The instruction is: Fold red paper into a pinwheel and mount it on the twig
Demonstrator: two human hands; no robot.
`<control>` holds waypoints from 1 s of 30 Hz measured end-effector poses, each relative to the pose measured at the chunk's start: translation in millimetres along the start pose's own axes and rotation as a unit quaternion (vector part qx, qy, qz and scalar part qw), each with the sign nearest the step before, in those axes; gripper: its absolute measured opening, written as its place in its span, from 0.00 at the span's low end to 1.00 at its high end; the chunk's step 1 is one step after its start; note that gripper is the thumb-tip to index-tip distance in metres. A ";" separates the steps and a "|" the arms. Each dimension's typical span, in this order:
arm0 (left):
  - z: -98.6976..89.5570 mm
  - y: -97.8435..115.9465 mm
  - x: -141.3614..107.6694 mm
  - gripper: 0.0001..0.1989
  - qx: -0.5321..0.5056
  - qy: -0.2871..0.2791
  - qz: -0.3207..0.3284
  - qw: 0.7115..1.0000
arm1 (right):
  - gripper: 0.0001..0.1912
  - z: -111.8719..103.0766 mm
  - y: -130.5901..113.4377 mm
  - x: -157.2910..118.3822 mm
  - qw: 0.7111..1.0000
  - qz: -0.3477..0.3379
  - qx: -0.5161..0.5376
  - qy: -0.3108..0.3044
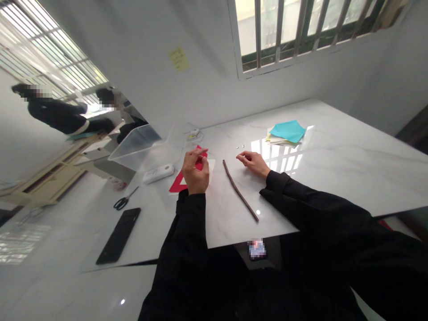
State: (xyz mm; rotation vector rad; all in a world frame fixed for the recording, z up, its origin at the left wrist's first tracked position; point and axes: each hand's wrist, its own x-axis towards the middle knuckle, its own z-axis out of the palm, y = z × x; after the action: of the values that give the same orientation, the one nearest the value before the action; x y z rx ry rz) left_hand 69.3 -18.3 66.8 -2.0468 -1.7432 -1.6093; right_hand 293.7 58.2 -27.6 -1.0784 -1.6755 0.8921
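Note:
My left hand (195, 173) hovers over or rests at a piece of red paper (176, 182) that lies on white paper. Its fingers are curved, with a gap between thumb and forefinger, and I see nothing held there. On the table, my right hand (254, 164) has thumb and fingertips pressed together in a pinch; anything between them is too small to make out. Just beyond those fingertips lie two tiny shiny bits (243, 146). A thin brown stick (238, 191) rests on the table between my hands.
Sheets of paper with a blue one (288, 131) on top lie at the back right. To the left are a white device (158, 173), scissors (121, 203), a black phone (118, 236) and a clear plastic bin (137, 147). Two people sit farther off.

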 end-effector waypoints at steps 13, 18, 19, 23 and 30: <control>88.2 -35.7 21.1 0.12 -0.263 0.083 -0.192 0.942 | 0.32 -8.5 0.9 0.5 0.967 0.050 0.251 -0.009; 97.0 -41.0 3.5 0.23 -0.329 -0.003 -0.253 0.910 | 0.34 -2.8 14.3 8.5 0.961 0.074 0.250 0.087; 97.6 -39.5 1.5 0.25 -0.349 -0.033 -0.262 0.899 | 0.34 -2.5 15.5 9.4 0.960 0.075 0.253 0.088; 105.5 -34.3 -6.7 0.29 -0.367 -0.075 -0.239 0.896 | 0.34 -1.9 13.1 7.3 0.965 0.063 0.248 0.058; 112.6 -42.4 -10.3 0.14 -0.297 -0.043 -0.193 0.934 | 0.28 -4.1 9.0 6.0 0.977 0.066 0.201 0.024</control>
State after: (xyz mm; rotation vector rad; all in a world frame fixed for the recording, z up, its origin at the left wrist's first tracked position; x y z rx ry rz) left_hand 114.8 55.4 -17.4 -2.0936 -1.9654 -2.4571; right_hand 298.8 67.4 -32.6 -0.9277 -1.3186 1.2199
